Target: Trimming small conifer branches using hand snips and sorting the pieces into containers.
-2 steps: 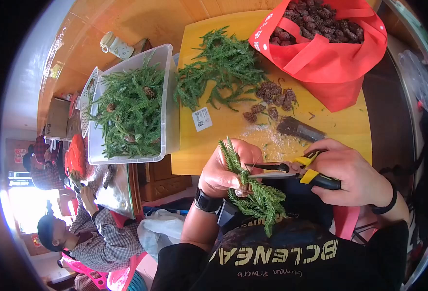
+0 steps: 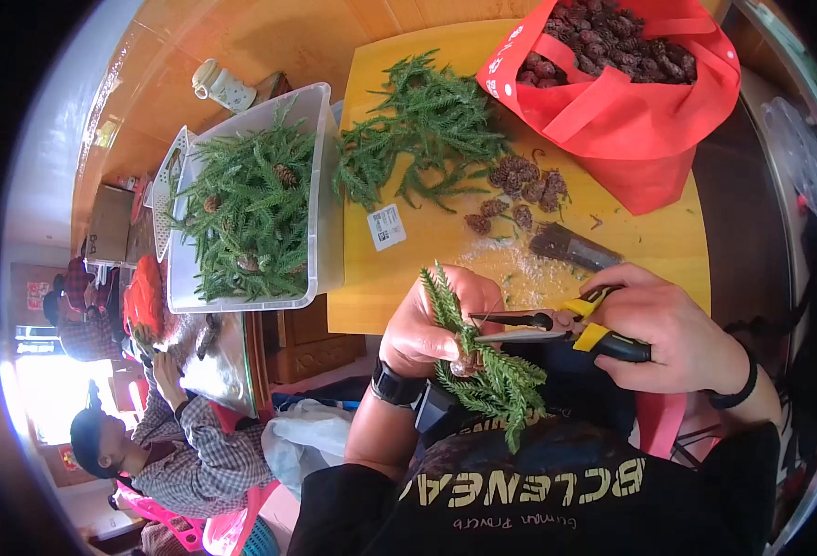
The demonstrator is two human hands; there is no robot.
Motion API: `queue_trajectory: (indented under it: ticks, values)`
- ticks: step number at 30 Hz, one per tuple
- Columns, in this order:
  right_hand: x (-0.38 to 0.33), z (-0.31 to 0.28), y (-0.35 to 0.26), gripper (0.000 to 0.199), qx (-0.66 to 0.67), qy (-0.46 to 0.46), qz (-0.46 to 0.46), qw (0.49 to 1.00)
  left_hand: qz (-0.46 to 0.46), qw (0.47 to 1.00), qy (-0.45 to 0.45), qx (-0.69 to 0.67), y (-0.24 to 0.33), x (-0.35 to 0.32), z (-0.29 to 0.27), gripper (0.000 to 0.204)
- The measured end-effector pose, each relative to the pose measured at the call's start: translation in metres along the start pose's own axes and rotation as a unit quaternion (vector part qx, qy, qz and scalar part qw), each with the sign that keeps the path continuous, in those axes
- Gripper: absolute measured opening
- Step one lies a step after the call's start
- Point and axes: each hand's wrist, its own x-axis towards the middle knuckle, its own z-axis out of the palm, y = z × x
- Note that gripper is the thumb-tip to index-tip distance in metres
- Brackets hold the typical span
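Observation:
My left hand [image 2: 436,320] is closed around a green artificial pine sprig [image 2: 501,380], held over the near edge of the yellow table [image 2: 371,306]. What looks like a pine cone sits partly hidden under the fingers. My right hand [image 2: 677,334] grips black-and-yellow pliers or cutters [image 2: 603,329]. Their jaws are parted and point left, touching or close to the sprig beside my left fingers. Just beyond lie several brown pine cones [image 2: 520,176] and a dark bundle of thin stems or wires [image 2: 575,246].
A clear plastic bin [image 2: 327,204] full of pine sprigs stands left. Loose green sprigs [image 2: 427,130] lie at the table's far side, near a white label [image 2: 386,228]. A red bag [image 2: 631,130] of pine cones is at the far right. A co-worker [image 2: 186,445] sits at left.

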Motion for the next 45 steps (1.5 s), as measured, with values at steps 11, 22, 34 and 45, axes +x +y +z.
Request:
queue_trajectory:
  ticks: [11,22,34,45]
  values:
    - [0.011,0.000,0.007,0.020,0.003,-0.004,-0.011,1.000,-0.031,0.999,-0.016,0.009,0.007,0.000,0.000,0.031]
    - [0.016,-0.001,0.003,0.023,-0.014,-0.003,-0.017,1.000,-0.024,0.999,-0.045,0.010,0.010,0.001,0.000,0.029]
    - [0.012,0.004,-0.001,0.022,-0.040,0.065,0.043,0.996,0.030,0.964,0.071,0.256,0.039,-0.004,0.019,0.023]
    - [0.013,0.001,-0.008,0.017,-0.108,0.081,0.063,0.989,0.310,0.567,0.146,0.749,0.029,0.003,0.049,0.021]
